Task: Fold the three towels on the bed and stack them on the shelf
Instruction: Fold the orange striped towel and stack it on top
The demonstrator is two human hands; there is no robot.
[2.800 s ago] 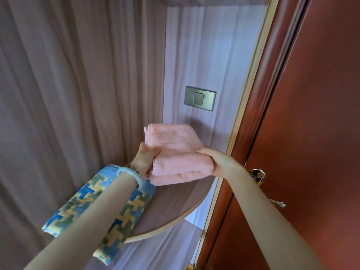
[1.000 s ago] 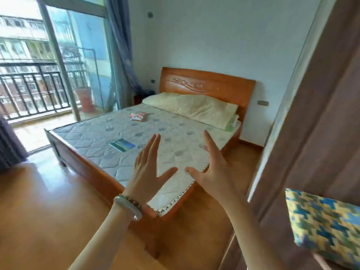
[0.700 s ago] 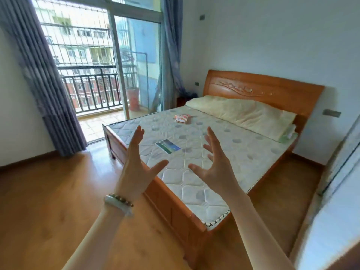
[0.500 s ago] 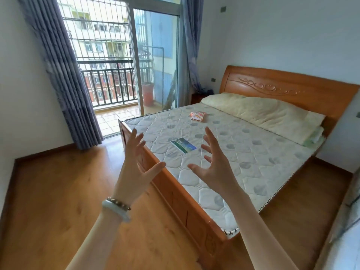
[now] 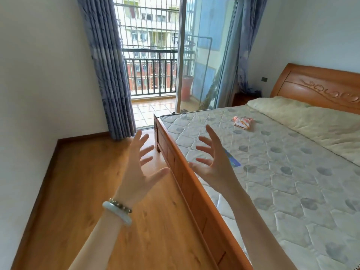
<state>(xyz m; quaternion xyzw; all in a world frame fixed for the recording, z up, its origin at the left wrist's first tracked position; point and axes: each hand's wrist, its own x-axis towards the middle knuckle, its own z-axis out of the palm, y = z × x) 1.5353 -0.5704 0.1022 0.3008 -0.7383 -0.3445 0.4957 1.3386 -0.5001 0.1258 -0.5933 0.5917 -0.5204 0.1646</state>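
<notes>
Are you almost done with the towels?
Can't say what's stacked: the shelf isn't in view. Nothing is in hand: the left hand and right hand are open and empty. Possibly left: one crumpled pink-and-white cloth on the bed, not yet folded.

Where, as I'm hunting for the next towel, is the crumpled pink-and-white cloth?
In the head view, the crumpled pink-and-white cloth lies on the grey-patterned quilted mattress, right of centre, near the pale yellow pillow and beyond the right hand.
</notes>
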